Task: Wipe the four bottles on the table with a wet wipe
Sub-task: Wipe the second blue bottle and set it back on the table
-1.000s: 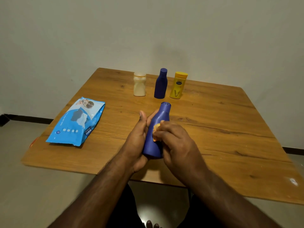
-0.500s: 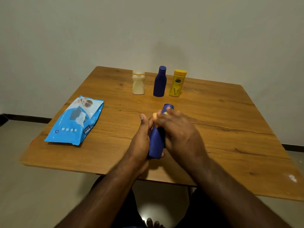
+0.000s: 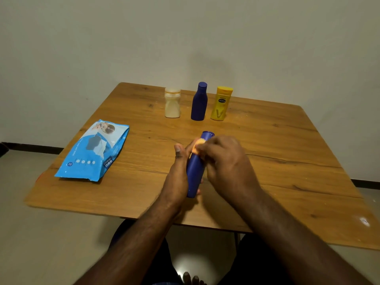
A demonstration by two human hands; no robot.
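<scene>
- From the head camera, we see our left hand (image 3: 178, 173) wrapped round the lower half of a dark blue bottle (image 3: 195, 173), thumb pointing up along its left side, holding it above the wooden table (image 3: 287, 161) near the front edge.
- The bottle tilts away from us, its cap end toward the far side of the table.
- Our right hand (image 3: 224, 161) closes over the upper part of that bottle, fingers curled and pressing a small pale orange wipe (image 3: 198, 146) against the neck just below the cap.
- Only a bit of the wipe shows between the fingers and the bottle; the rest is hidden under the hand.
- Three more bottles stand upright in a row at the far side: a cream bottle (image 3: 172, 103) on the left, a second dark blue bottle (image 3: 199, 102) in the middle, and a yellow bottle (image 3: 221, 103) on the right, near one another but not touching.
- A light blue pack of wipes (image 3: 92, 151) lies flat on the left part of the table, well apart from the bottles.
</scene>
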